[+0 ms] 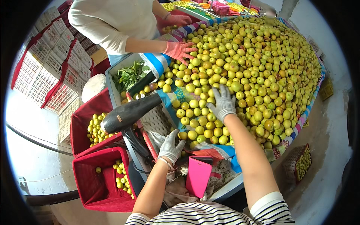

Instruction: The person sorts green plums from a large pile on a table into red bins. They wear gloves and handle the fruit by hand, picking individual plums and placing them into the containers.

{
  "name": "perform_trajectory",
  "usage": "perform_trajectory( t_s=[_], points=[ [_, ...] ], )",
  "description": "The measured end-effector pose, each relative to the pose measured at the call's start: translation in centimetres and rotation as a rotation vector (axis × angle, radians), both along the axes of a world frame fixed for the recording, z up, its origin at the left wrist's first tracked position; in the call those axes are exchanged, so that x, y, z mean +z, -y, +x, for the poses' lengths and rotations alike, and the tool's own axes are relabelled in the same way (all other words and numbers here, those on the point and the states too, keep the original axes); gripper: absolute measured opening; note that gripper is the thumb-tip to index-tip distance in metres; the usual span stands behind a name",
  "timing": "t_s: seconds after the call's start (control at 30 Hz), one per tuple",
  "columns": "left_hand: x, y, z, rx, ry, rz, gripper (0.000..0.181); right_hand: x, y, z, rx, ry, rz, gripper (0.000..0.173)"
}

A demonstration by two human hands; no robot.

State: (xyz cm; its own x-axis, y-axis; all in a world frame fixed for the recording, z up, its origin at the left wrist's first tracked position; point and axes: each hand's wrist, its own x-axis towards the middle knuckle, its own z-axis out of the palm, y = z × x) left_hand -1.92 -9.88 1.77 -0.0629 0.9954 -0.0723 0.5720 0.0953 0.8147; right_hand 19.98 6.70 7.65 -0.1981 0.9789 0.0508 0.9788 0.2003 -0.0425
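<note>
A large heap of yellow-green jujube-like fruits lies on a patterned cloth. My right hand, in a grey-white striped glove, rests on the near part of the heap with its fingers apart; whether a fruit is under the palm is hidden. My left hand, gloved alike, is at the heap's near left edge, fingers spread and nothing seen in them. Left of it a black hair dryer points up and right over the frame's edge. Below my hands stands a pink phone case.
Red-lined crates holding some fruits stand at the left, with stacked white crates beyond. A co-worker's red-gloved hand touches the heap. Green leaves fill a tray compartment. A filled crate stands on the floor at right.
</note>
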Motion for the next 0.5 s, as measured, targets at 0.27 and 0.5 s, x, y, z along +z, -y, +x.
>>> perform_trajectory(
  t_s=[0.27,0.5],
  points=[
    [-0.4,-0.6,-0.4,0.000,-0.019,-0.020,0.057,-2.9,1.5,-3.6,0.178,-0.058,0.037,0.062],
    [1.4,-1.1,0.1,0.090,-0.015,-0.158,0.063,-3.2,3.8,-3.6,0.635,0.076,0.265,0.023]
  ],
)
